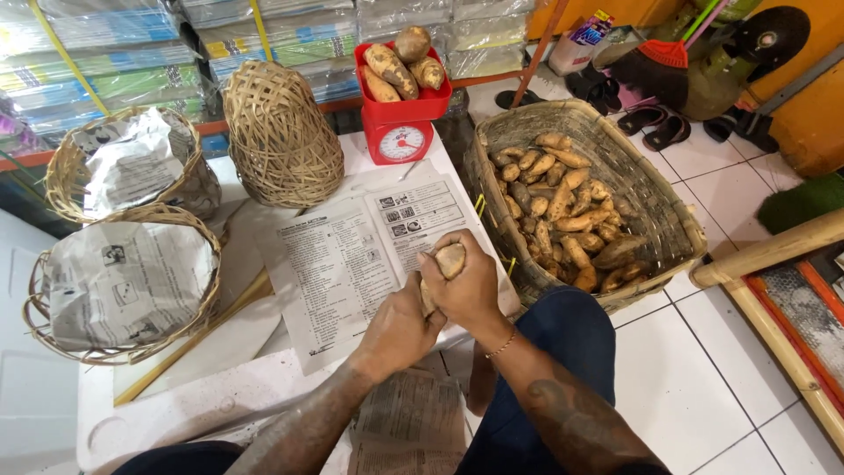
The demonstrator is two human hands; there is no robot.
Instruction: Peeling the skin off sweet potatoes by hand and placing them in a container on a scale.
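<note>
Now | both hands (444, 299) clasp sweet potato (450, 259) | long axis steep, tip pointing up-right

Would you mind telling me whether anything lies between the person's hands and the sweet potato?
Nothing visible does: the left hand and right hand already clasp the sweet potato directly, above the newspaper sheet.

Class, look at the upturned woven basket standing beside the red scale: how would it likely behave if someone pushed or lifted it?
The woven basket looks like thin open strips, so it is probably light for its size. It stands tall, mouth down, on the white table, so a sideways push would likely slide or tip it. Its rounded sides suggest it might roll once tipped.
</note>
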